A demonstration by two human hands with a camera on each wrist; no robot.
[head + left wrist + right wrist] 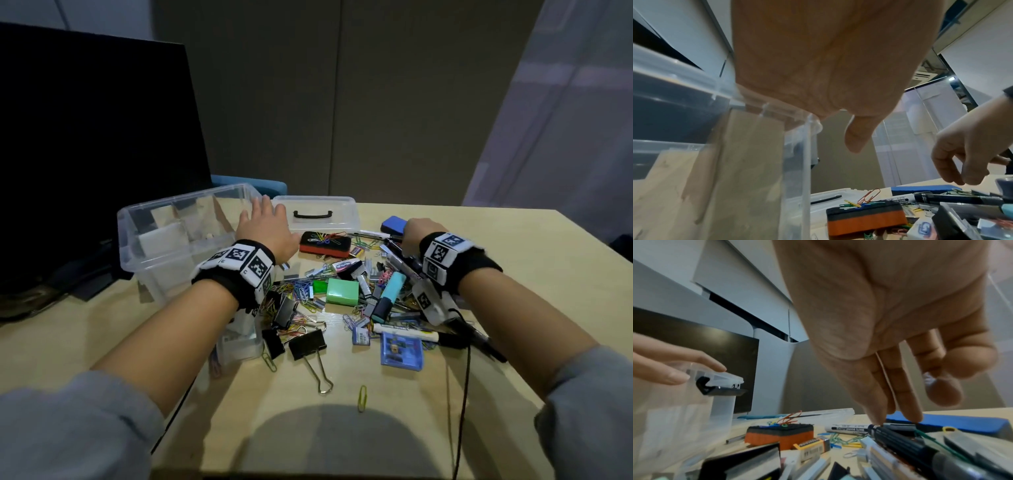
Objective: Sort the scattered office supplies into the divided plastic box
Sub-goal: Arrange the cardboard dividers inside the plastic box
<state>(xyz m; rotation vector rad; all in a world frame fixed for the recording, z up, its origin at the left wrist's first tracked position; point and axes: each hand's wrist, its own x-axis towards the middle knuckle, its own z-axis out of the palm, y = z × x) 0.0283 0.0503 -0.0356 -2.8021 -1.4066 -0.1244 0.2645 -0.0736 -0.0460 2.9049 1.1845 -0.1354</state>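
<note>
Monitor point(92, 144) behind divided box point(164, 253)

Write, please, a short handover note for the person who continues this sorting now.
Left hand: open, fingers resting on the rim of the divided plastic box.
Right hand: fingertips reaching down onto a black marker; no grip yet.
Lid lies behind the pile.
Done: almost nothing sorted.
Left: clips, binder clips, markers, erasers and the rest are on the table.

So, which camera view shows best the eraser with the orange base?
The right wrist view: the orange-based eraser sits whole and unobstructed, paper clips on top. The left wrist view shows it close but cropped at the bottom edge; the head view shows it small.
</note>
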